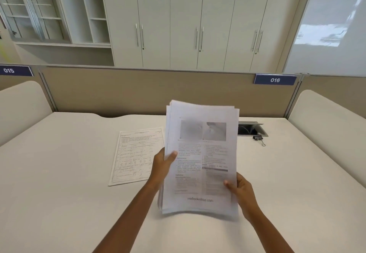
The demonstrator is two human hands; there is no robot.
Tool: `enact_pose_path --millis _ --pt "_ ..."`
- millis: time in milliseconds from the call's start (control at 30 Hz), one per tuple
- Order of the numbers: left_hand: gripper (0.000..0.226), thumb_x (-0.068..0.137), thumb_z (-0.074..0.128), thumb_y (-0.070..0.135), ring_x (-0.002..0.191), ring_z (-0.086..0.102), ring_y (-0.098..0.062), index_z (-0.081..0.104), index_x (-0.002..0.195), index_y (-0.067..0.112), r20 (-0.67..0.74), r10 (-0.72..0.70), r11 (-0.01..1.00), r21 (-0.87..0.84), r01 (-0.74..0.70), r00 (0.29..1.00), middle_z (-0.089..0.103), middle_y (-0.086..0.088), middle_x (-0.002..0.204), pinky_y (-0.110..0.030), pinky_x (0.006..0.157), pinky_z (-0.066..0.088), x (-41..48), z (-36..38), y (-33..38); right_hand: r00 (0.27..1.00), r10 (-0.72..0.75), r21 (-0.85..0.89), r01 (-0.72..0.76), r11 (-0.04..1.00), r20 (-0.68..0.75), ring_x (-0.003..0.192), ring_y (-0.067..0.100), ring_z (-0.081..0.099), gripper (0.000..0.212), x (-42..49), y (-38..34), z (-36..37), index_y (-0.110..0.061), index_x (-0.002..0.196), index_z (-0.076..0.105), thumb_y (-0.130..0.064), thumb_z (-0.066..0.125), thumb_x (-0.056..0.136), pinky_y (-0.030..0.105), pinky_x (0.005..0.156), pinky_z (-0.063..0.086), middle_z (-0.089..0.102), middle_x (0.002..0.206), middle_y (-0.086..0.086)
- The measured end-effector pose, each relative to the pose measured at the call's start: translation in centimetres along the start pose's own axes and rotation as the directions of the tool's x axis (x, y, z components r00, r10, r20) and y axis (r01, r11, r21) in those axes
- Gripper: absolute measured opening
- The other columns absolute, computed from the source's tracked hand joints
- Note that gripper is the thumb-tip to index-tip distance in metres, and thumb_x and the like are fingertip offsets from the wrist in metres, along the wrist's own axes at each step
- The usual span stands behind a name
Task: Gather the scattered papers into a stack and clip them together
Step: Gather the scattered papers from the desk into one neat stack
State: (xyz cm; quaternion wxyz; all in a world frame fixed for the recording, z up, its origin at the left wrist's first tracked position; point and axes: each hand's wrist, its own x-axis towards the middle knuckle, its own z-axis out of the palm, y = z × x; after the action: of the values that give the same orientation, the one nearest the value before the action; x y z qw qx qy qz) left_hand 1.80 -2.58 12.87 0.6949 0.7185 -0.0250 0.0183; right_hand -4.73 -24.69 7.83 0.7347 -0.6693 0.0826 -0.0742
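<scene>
At frame centre, both hands clamp a stack [201, 157] of papers above the desk [59, 173], left hand [161, 165] on its left edge, right hand [240, 189] at its lower right. One sheet [136, 155] lies flat just left, nearest the left hand, long axis running away from the viewer; a clip [259, 139] sits upper right.

A white desk [59, 173] faces a beige partition [138, 90], with pale cabinets [188, 14] and open shelves [93, 10] behind.

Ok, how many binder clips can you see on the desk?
1. The binder clip lies on the desk, far right, beside the cable hatch. The held paper stack could hide others.
</scene>
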Motion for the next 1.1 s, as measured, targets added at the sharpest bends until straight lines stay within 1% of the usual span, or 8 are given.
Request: enact_pose_path --millis 100,200,433,533,833,900,967,1100 --pt "0.030 0.088 0.058 0.014 0.106 0.061 -0.024 0.057 0.118 0.008 0.007 0.025 0.997 -0.078 -0.024 1.000 0.064 -0.009 0.114 -0.034 0.094 0.050 0.4 -0.2 2.2 0.993 -0.109 -0.018 0.108 0.994 -0.045 0.077 0.011 0.068 0.022 0.4 -1.6 0.8 -0.013 0.097 0.064 0.004 0.056 0.085 0.014 0.059 0.054 0.071 0.089 -0.003" --pt "0.014 0.086 0.061 0.014 0.097 0.063 -0.031 0.062 0.100 0.012 -0.031 0.037 0.982 -0.185 -0.042 0.999 0.067 -0.012 0.099 -0.041 0.088 0.051 0.7 -0.9 4.7 0.978 -0.208 -0.059 0.207 0.977 -0.013 0.082 0.014 0.064 0.028 0.7 -2.8 1.3 -0.024 0.094 0.061 0.003 0.059 0.085 0.013 0.063 0.054 0.068 0.090 -0.006" --pt "0.031 0.079 0.044 0.044 0.085 0.063 -0.006 0.065 0.094 0.028 -0.049 0.315 0.926 -0.202 -0.318 0.948 0.069 0.004 0.092 -0.020 0.078 0.049 0.1 -1.3 10.0 0.953 -0.303 -0.020 0.303 0.953 -0.026 0.074 -0.002 0.067 0.049 0.1 -4.7 2.2 -0.027 0.098 0.056 -0.040 0.069 0.053 0.013 0.057 0.054 0.066 0.095 -0.003" --pt "0.026 0.077 0.046 0.044 0.067 0.062 -0.006 0.065 0.083 0.028 -0.076 0.332 0.923 -0.179 -0.340 0.940 0.068 0.006 0.076 -0.013 0.061 0.050 0.0 -0.5 10.9 0.946 -0.323 -0.008 0.323 0.947 -0.024 0.072 -0.003 0.067 0.041 0.0 -4.6 2.2 -0.024 0.099 0.056 -0.028 0.069 0.061 0.013 0.056 0.053 0.066 0.093 -0.003" --pt "0.033 0.089 0.050 0.043 0.058 0.051 -0.010 0.052 0.069 0.017 -0.118 0.250 0.956 -0.129 -0.264 0.961 0.053 0.002 0.063 -0.019 0.052 0.040 -0.6 -0.7 8.0 0.980 -0.195 -0.055 0.197 0.979 0.040 0.084 0.020 0.067 0.020 0.3 -2.4 1.2 -0.019 0.091 0.064 -0.001 0.065 0.081 0.013 0.059 0.053 0.075 0.077 -0.010" --pt "0.053 0.065 0.061 0.069 0.059 0.058 -0.009 0.055 0.071 0.016 -0.080 0.207 0.967 -0.135 -0.216 0.975 0.060 0.004 0.062 -0.019 0.055 0.046 -1.1 -0.7 6.6 0.978 -0.205 -0.045 0.206 0.978 0.025 0.093 0.024 0.064 0.019 0.0 -2.1 1.3 -0.021 0.097 0.061 -0.016 0.069 0.080 0.014 0.062 0.054 0.071 0.092 -0.005" --pt "0.078 0.035 0.061 0.085 0.066 0.066 -0.004 0.062 0.080 0.022 -0.063 0.194 0.968 -0.148 -0.201 0.979 0.069 0.011 0.069 -0.017 0.059 0.052 -1.4 -0.8 5.3 0.965 -0.261 -0.063 0.260 0.963 -0.007 0.101 0.021 0.062 0.054 -0.2 -2.4 1.6 -0.021 0.110 0.054 -0.047 0.071 0.066 0.019 0.067 0.056 0.063 0.107 0.001" --pt "0.090 0.028 0.064 0.085 0.072 0.069 -0.006 0.060 0.093 0.023 -0.062 0.235 0.951 -0.189 -0.243 0.970 0.068 0.005 0.083 -0.015 0.058 0.053 -1.2 -0.8 4.6 0.916 -0.385 -0.072 0.379 0.923 -0.111 0.094 -0.002 0.059 0.096 -0.2 -4.0 2.4 -0.021 0.124 0.037 -0.080 0.058 0.051 0.018 0.066 0.056 0.049 0.107 -0.006"
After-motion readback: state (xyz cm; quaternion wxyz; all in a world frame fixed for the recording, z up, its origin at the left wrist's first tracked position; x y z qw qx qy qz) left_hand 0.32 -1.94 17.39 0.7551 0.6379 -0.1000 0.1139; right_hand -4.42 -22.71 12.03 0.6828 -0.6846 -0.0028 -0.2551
